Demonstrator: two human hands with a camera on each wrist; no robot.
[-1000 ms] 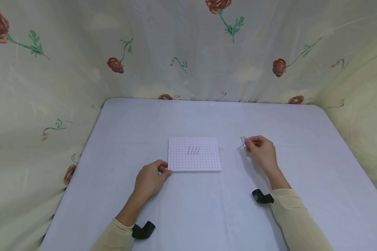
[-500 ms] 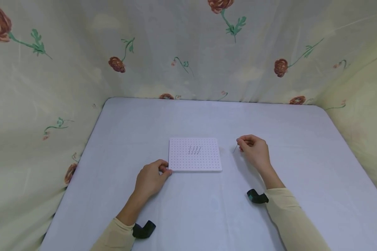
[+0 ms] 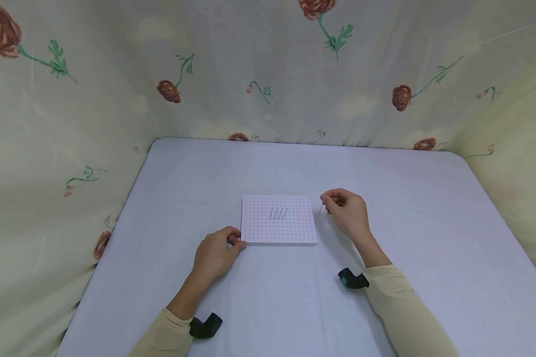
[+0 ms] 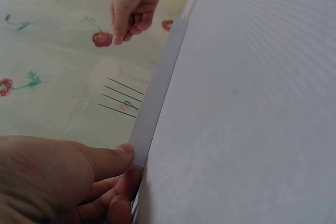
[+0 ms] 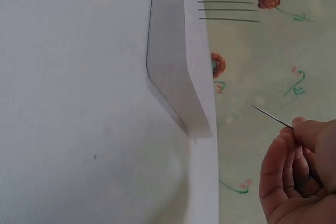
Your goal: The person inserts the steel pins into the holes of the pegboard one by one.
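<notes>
A white pegboard (image 3: 279, 233) with a grid of small holes lies mid-table. Several thin metal needles (image 3: 278, 213) stand in its middle in a short row, sticking up side by side in both wrist views. My left hand (image 3: 216, 253) holds the board's near left corner, its thumb (image 4: 113, 161) against the front edge and fingers curled at the side. Off the board's right side, my right hand (image 3: 348, 210) pinches one needle (image 5: 270, 115) between thumb and forefinger. The needle's bare pointed end juts out from the fingertips, slanting down in the head view.
A white cloth-covered table (image 3: 268, 292) stretches around the board. Flower-printed curtain (image 3: 223, 64) hangs behind it and along both sides. Black wrist-worn devices (image 3: 353, 278) stick out from both sleeves low over the cloth.
My right hand has moved left toward the board with a needle. Several thin needles showed at its fingers a second ago; one shows now. My left hand stays at the corner.
</notes>
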